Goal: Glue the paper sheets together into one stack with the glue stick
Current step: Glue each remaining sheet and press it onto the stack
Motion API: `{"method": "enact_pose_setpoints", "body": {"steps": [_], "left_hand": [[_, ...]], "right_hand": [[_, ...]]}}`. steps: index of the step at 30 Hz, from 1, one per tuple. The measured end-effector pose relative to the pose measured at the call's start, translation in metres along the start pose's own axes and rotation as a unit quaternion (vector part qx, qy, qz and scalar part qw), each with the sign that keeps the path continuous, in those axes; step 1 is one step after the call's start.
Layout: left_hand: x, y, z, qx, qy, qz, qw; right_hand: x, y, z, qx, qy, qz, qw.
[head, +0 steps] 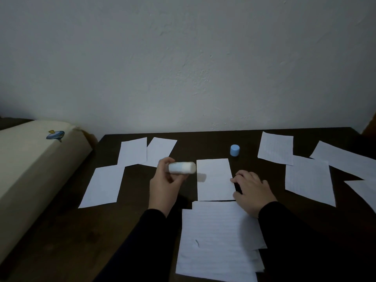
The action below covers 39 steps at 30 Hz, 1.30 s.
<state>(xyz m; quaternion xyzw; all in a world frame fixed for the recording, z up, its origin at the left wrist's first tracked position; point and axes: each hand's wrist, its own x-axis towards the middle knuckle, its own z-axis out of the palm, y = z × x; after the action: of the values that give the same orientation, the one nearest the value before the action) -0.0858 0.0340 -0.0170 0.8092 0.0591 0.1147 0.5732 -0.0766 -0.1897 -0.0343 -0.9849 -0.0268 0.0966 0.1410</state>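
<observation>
The left hand (162, 185) grips the uncapped glue stick (181, 167), held sideways above the dark table (213, 145), its tip just beside the left edge of a small paper sheet (214, 179). The right hand (252, 190) rests flat-fingered on that sheet's right edge. A stack of lined sheets (217, 241) lies nearer; the blue cap (234, 150) stands beyond. Loose sheets spread left (103, 185) and right (309, 180), bare table between them.

Illumination dim and cool throughout; dark brown wooden table (203, 143) nearly loses detail. White-and-blue glue stick (182, 167) motion-blurred, casting a soft smudged shadow rightward. Wide-angle bowing at frame edges.
</observation>
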Motion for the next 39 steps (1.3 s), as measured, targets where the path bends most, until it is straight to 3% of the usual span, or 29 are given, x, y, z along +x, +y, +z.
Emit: {"method": "enact_pose_setpoints", "body": {"steps": [4,11,15,18,20,23,29,33,36,39], "left_hand": [[0.007,-0.011,0.0,0.074,-0.009,-0.053,0.996],[0.018,-0.022,-0.002,0.096,-0.004,-0.094,0.991],[0.016,-0.021,-0.003,0.12,-0.01,-0.079,0.99],[0.011,-0.01,-0.004,0.09,0.053,-0.038,0.994],[0.006,0.003,-0.003,0.079,0.091,0.021,0.993],[-0.009,0.017,0.005,0.049,0.084,0.078,0.992],[-0.023,0.012,0.024,0.092,0.12,0.1,0.983],[-0.027,0.014,0.044,0.202,-0.021,0.146,0.968],[-0.026,0.004,0.054,0.337,-0.092,0.079,0.934],[-0.024,0.003,0.059,0.426,-0.124,0.046,0.895]], "right_hand": [[-0.001,-0.009,0.003,0.001,0.043,0.007,0.999],[0.015,-0.011,-0.003,-0.006,0.021,-0.053,0.998],[0.038,-0.014,-0.008,-0.034,0.004,-0.068,0.997],[0.049,-0.013,-0.009,-0.073,-0.041,-0.065,0.994],[0.049,-0.011,-0.006,-0.107,-0.051,-0.045,0.992],[0.043,-0.015,0.001,-0.142,-0.027,0.012,0.989],[0.02,-0.027,0.001,-0.197,-0.017,0.092,0.976],[0.002,-0.024,-0.007,-0.216,-0.026,0.102,0.971],[-0.009,-0.008,-0.015,-0.159,-0.026,0.089,0.983],[-0.019,0.024,-0.027,-0.076,0.039,0.124,0.989]]}}
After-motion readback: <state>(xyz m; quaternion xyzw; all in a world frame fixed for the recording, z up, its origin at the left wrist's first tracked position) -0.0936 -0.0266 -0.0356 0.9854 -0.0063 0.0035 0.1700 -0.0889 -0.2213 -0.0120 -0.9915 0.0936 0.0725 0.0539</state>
